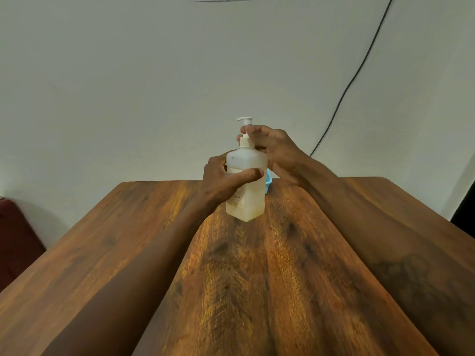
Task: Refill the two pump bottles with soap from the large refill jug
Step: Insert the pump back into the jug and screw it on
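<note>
A translucent white square pump bottle [248,186] stands upright on the wooden table [252,273], with a shallow layer of pale soap at its bottom. My left hand [226,179] grips the bottle's body, thumb across the front. My right hand [272,147] has its fingers curled round the white pump collar [246,141] at the neck. The pump head points left above my fingers. Neither a second pump bottle nor the refill jug is in view.
A small light-blue container [268,182] sits just behind the bottle, mostly hidden. The table's far edge meets a pale wall. A black cable [354,78] runs down the wall at the right. A dark red seat [15,240] stands at the left.
</note>
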Action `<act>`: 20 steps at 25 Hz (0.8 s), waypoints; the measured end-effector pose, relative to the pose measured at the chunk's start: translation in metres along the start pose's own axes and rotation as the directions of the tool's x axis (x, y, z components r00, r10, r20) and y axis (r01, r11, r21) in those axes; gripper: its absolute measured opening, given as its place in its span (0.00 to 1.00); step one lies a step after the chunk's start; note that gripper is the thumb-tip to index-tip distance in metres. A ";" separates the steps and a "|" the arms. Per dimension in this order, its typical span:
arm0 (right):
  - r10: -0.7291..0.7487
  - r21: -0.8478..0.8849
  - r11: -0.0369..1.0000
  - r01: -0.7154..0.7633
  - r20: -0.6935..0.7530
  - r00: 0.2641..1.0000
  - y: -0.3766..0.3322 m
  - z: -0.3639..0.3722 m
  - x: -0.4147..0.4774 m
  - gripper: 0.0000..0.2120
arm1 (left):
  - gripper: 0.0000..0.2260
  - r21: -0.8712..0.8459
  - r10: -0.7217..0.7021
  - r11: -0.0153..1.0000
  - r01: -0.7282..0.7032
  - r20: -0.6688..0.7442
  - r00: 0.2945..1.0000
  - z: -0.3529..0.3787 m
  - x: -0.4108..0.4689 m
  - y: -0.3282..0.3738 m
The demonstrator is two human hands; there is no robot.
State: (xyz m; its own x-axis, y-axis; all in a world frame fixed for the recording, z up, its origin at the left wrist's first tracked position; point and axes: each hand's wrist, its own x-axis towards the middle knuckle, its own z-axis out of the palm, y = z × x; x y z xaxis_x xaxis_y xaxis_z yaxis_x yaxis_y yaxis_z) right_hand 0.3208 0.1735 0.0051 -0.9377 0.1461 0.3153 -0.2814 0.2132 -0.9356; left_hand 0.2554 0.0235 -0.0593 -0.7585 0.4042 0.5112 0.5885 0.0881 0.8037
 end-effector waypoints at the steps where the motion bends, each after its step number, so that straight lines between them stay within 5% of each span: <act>1: -0.004 0.047 0.999 0.001 0.078 0.997 -0.001 -0.005 0.000 0.16 | 0.32 -0.011 -0.003 1.000 0.003 0.014 1.000 -0.002 0.001 0.000; 3: -0.054 -0.032 0.998 0.057 0.076 0.996 0.002 -0.010 0.003 0.14 | 0.31 0.015 -0.014 1.000 0.014 0.017 1.000 -0.002 0.000 0.000; 7: -0.099 -0.176 0.983 0.059 -0.232 0.968 0.004 0.002 0.002 0.16 | 0.33 0.087 -0.026 0.996 0.033 -0.090 0.996 0.009 -0.005 -0.001; 10: -0.096 -0.223 0.974 0.026 -0.307 0.947 0.006 0.006 0.004 0.16 | 0.36 0.123 -0.029 0.991 0.047 -0.146 0.989 0.017 -0.009 0.002; 15: -0.038 0.070 0.997 0.045 -0.098 0.994 0.004 -0.024 0.007 0.08 | 0.26 -0.286 -0.246 0.917 0.277 0.140 0.959 0.002 0.005 0.013; 20: -0.049 0.216 0.976 0.014 0.156 0.987 0.010 -0.052 0.009 0.13 | 0.25 -0.222 -0.154 0.934 0.279 0.455 0.877 0.001 0.030 -0.002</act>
State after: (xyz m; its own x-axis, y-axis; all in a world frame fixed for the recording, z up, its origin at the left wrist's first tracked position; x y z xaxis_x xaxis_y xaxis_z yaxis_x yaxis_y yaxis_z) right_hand 0.3201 0.2270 0.0067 -0.9432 -0.0167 0.3319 -0.3319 0.0016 -0.9433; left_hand 0.2322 0.0363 -0.0461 -0.6282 0.7555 0.1859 0.2757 -0.0073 0.9612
